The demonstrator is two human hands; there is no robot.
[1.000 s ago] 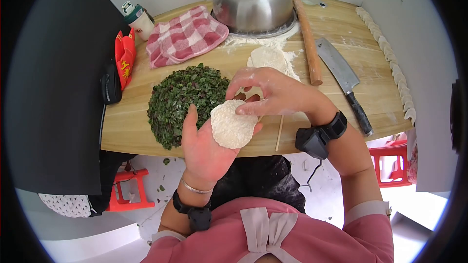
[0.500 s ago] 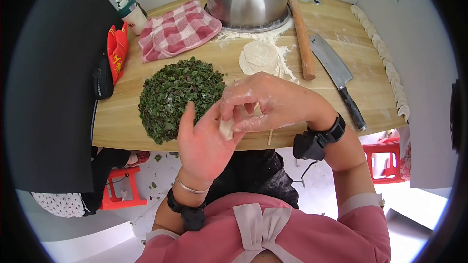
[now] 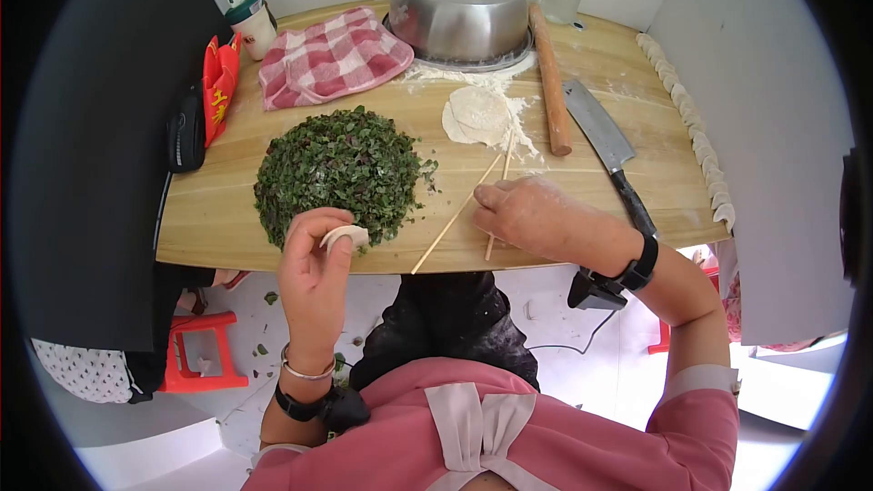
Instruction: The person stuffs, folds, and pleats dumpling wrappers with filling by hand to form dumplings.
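- The hands, joined around the dough half a second ago, have parted.
- The left hand [image 3: 314,277], at the worktop's [image 3: 209,218] near edge beside the chopped greens [image 3: 338,173], has its grip clamped on a folded wrapper [image 3: 346,236].
- The right hand [image 3: 523,214] rests on two chopsticks [image 3: 452,218], fingers curled; its grip is hidden.
- Far off, an upturned steel bowl [image 3: 459,9].

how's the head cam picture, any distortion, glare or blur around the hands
Head view: strong fisheye, the table edge bows and dark vignette fills the corners; even daylight with soft shadows; a mild sheen on the steel bowl; the left hand with the folded dough and the right hand on the chopsticks look sharp.
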